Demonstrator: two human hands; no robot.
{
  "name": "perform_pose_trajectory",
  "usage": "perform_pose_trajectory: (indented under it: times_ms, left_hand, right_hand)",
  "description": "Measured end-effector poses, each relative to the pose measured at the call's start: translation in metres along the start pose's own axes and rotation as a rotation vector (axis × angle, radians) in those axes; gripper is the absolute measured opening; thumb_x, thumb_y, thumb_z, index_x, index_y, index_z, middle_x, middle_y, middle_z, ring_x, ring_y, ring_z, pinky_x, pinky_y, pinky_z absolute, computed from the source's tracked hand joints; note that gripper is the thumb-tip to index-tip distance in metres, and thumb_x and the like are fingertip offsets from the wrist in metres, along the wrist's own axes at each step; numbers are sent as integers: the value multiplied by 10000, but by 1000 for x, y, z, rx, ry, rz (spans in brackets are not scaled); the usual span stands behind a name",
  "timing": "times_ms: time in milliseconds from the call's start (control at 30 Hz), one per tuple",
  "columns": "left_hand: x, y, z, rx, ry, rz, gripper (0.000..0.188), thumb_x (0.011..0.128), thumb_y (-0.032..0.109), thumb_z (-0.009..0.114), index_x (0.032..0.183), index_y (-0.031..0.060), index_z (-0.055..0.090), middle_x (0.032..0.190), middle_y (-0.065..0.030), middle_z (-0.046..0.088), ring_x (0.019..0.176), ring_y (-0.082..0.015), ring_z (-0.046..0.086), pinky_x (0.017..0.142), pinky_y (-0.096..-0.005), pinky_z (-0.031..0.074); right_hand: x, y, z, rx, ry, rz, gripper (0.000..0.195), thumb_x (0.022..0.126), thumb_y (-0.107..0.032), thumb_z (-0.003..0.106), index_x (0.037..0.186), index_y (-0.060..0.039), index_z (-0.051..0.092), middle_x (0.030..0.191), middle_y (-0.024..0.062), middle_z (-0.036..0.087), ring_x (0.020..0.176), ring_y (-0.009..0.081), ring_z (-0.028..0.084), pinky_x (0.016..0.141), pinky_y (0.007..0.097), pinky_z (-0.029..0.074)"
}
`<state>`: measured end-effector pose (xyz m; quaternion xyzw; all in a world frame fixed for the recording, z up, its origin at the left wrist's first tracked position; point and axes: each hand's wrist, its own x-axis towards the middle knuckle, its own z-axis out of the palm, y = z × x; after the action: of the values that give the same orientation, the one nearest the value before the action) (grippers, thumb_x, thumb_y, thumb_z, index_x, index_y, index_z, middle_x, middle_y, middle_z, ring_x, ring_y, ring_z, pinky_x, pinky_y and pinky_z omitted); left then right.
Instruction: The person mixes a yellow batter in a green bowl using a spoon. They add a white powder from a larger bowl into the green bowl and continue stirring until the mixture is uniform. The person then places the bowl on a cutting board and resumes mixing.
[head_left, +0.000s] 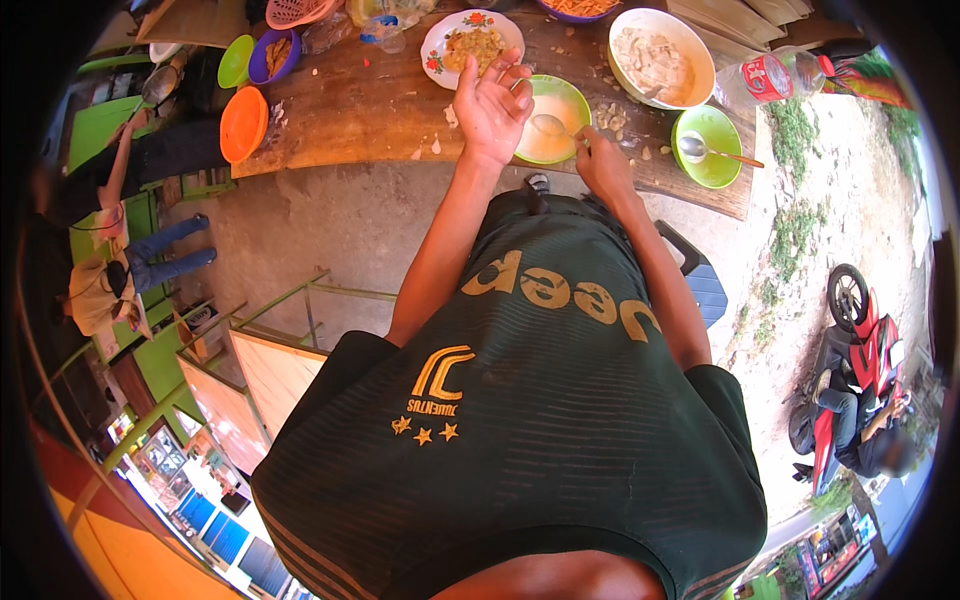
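My left hand (491, 105) is raised palm up over the table edge, its fingers loosely curled and apart, and I see nothing in it. It overlaps the near rim of a white floral plate (433, 46) that bears a chopped yellowish food mixture (474, 49). Just to the right is a green bowl (559, 156) of pale, cloudy liquid. My right hand (604, 165) grips the handle of a spoon (550, 126) at this bowl's right rim. The spoon's head lies in the liquid.
A large white bowl (705, 64) holds pale batter-like food. Another green bowl (709, 176) carries a wooden-handled spoon (694, 148), near a plastic bottle (761, 79). Orange (244, 126) and purple (291, 71) bowls stand left on the wooden table (352, 127). People are farther off.
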<state>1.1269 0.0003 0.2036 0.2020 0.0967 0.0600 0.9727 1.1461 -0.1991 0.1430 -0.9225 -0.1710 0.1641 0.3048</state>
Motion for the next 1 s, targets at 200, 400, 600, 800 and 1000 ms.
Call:
perform_pose_trajectory:
  times_ms: [200, 400, 600, 800, 1000]
  left_hand:
    - [-2, 1, -4, -1, 15, 23, 604, 980, 536, 448, 1252, 4, 542, 1193, -226, 639, 605, -198, 565, 506, -250, 438]
    - [-2, 3, -8, -12, 14, 26, 609, 982, 534, 440, 1278, 8, 524, 1192, -233, 640, 629, -210, 590, 547, -262, 471]
    - [1, -8, -59, 799, 273, 386, 467, 960, 369, 591, 1259, 11, 574, 1215, -186, 641, 903, -211, 649, 764, -295, 503]
    - [0, -43, -114, 931, 464, 377, 466, 898, 236, 710, 1269, -10, 572, 1138, -104, 628, 1006, -164, 587, 910, -303, 458]
    - [6, -61, -127, 770, 525, 274, 529, 929, 352, 662, 1288, -22, 553, 1237, -111, 582, 1165, -199, 517, 1014, -312, 385]
  right_hand:
    - [0, -1, 1, 0, 13, -15, 238, 902, -183, 536, 1076, -54, 635, 845, 282, 673, 820, 474, 649, 754, 579, 495]
    - [-1, -2, 1, 12, 22, -28, 243, 890, -172, 536, 1072, -58, 650, 845, 280, 673, 823, 469, 651, 753, 575, 494]
    - [8, -3, -1, 3, -7, -114, 208, 897, -175, 559, 1041, -68, 664, 829, 267, 674, 805, 452, 663, 718, 548, 510]
    - [24, -22, 10, -256, 15, -117, 208, 889, -165, 525, 1031, -83, 653, 793, 245, 675, 782, 431, 674, 696, 548, 516]
    - [29, -18, 9, -138, 1, -133, 189, 880, -138, 518, 1003, -81, 649, 805, 242, 679, 784, 423, 676, 713, 553, 517]
